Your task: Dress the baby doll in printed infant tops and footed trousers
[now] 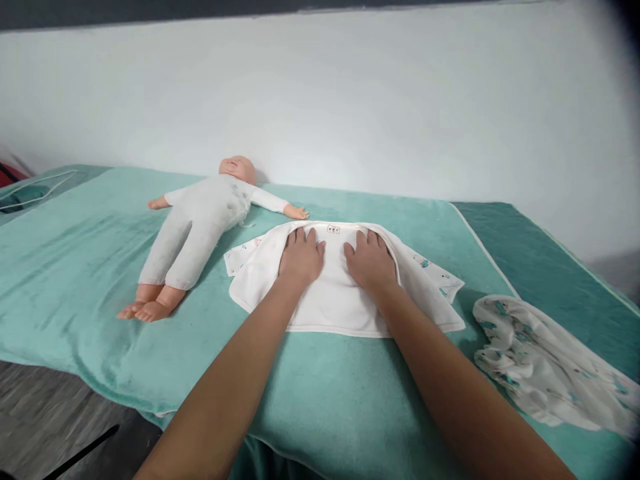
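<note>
The left hand [303, 257] and right hand [370, 259] lie flat, fingers loosely spread, inside the opened white fabric baby shirt [334, 300] on the mint-green plush blanket [335, 387]; uneven sliding could bunch the shirt or fold its loose front flaps [257, 277] inward.

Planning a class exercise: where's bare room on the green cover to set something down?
Bare green cover: left of the doll; in front of the white shirt, between both forearms. Crowded: between doll's hand and shirt, and under patterned cloth.
</note>
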Tool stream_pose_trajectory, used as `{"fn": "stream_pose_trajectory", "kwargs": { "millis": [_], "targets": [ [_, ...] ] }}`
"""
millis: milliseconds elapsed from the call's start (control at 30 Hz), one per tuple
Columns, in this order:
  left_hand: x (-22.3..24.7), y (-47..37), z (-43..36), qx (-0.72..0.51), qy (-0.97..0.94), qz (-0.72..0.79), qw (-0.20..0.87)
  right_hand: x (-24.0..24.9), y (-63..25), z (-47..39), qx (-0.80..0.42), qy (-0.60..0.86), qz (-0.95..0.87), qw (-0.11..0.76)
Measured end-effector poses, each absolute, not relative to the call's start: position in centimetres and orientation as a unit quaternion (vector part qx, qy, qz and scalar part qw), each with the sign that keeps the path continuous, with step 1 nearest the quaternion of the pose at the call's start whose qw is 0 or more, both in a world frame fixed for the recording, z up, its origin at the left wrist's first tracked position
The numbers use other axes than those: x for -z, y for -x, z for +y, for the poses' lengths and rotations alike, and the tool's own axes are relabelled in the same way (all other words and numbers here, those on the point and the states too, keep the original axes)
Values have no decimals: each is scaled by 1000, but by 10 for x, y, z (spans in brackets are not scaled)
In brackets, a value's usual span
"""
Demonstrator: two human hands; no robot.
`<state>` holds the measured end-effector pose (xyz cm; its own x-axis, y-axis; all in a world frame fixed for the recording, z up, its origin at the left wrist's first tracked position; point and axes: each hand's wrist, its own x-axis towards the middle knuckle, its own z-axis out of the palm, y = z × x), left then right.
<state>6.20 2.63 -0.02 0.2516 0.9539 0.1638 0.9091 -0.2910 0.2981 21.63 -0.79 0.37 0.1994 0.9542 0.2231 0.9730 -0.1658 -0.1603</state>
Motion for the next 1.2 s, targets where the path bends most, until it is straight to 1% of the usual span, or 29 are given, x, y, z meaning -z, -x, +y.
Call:
{"fn": "stream_pose_trajectory", "kwargs": {
  "millis": [133,233,333,467,633,800,900,967,1033,1067,1100,1133,1167,1200],
  "targets": [
    [0,-63,26,-160,-787,592,66,-4,-214,-9,60,757,-641,116],
    [0,-64,20,-153,-788,594,59,-5,-212,-11,78,701,-702,98],
    [1,-65,7,-143,-795,588,37,-4,-210,-16,58,656,-747,88],
    [2,-62,-13,-122,-821,556,42,0,-207,-32,36,669,-736,96],
    [0,-55,-32,-118,-821,555,54,-2,-200,-69,13,678,-731,83],
    [0,-51,-36,-112,-824,551,65,-5,-198,-124,5,643,-762,75],
    [0,-50,-35,-113,-829,542,77,-12,-202,-155,-34,628,-773,84],
    [-1,-49,-34,-116,-832,536,84,-25,-207,-167,-120,615,-772,103],
    [-1,-48,-33,-122,-836,527,92,-45,-216,-166,-257,582,-758,143],
    [-1,-48,-33,-126,-838,522,97,-55,-223,-160,-321,565,-738,179],
    [-2,-48,-33,-129,-840,517,101,-64,-232,-151,-341,566,-713,234],
    [-2,-48,-33,-132,-841,514,105,-71,-243,-140,-307,589,-686,296],
    [-2,-48,-33,-133,-841,513,107,-75,-255,-127,-243,625,-660,338],
    [-2,-48,-33,-134,-840,515,108,-75,-269,-115,-176,667,-635,347]
  ]
}}
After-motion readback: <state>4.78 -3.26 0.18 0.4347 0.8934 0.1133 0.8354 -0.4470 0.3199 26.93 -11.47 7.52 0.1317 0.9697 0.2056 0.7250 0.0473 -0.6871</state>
